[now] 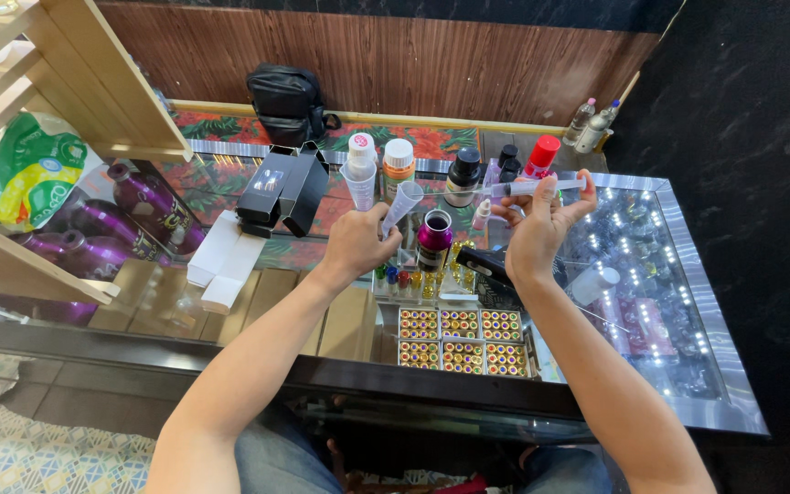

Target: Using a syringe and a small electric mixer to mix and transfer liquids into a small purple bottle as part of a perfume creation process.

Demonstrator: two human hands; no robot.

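Observation:
My left hand (pixel 356 242) grips a small clear conical measuring cup (pixel 404 203), tilted over an open magenta metal bottle (pixel 433 236) on the glass counter. My right hand (pixel 541 224) is raised a little to the right and holds a clear syringe (pixel 530 187) level, its tip pointing left towards a dark bottle with a black cap (pixel 462 177). Below the hands, a rack of small coloured vials (pixel 413 279) stands on the glass.
Behind the hands stand a white bottle (pixel 359 157), an orange-labelled bottle (pixel 398 165) and a red-capped bottle (pixel 539 157). Trays of gold-capped vials (pixel 461 340) lie under the glass counter (pixel 688 302). A black box (pixel 281 187), a black bag (pixel 288 102), purple bottles (pixel 148 206) and a wooden shelf (pixel 112 78) are at left.

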